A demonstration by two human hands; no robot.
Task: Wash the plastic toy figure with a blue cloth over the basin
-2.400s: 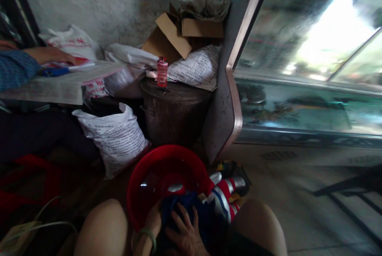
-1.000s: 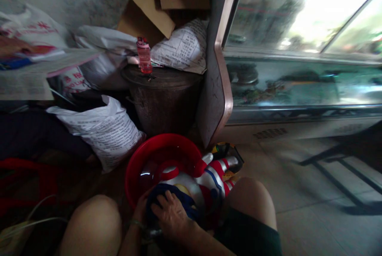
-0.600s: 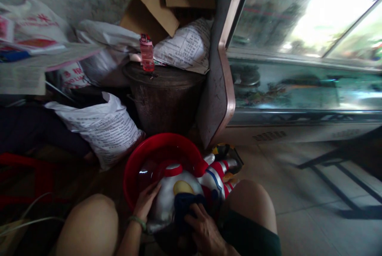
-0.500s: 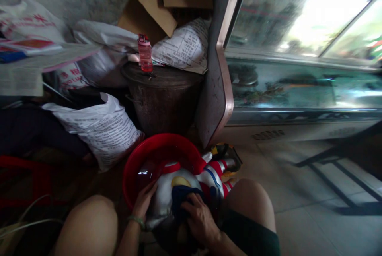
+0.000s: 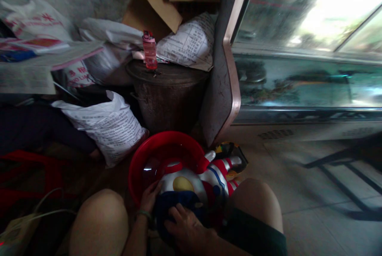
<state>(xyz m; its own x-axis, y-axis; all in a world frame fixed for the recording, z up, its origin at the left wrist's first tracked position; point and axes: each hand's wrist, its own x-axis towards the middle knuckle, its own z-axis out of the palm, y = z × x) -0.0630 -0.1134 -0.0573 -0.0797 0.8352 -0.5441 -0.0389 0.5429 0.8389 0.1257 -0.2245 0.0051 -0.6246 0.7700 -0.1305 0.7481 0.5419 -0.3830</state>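
Observation:
A silver, red and blue figure [image 5: 213, 180] with a yellow oval eye lies tilted across the right rim of a red basin [image 5: 135, 160], between my knees. The basin seems to hold water, with a bright reflection on it. My left hand [image 5: 151, 196], with a bracelet at the wrist, grips the side of the figure's head. A dark blue cloth [image 5: 171, 204] covers the lower part of the head. My right hand [image 5: 185, 222] presses on this cloth with bent fingers.
White printed sacks [image 5: 115, 128] stand behind the basin at the left. A pink bottle [image 5: 150, 51] sits on a dark lidded barrel [image 5: 170, 105]. A glass cabinet [image 5: 298, 89] is at the right, a red stool [image 5: 50, 168] at the left, a dark-legged stand [image 5: 340, 184] at the far right.
My right hand and the blue cloth have moved left over the figure's head, and the cloth is more spread out. More of the yellow eye shows. The whole view has shifted slightly.

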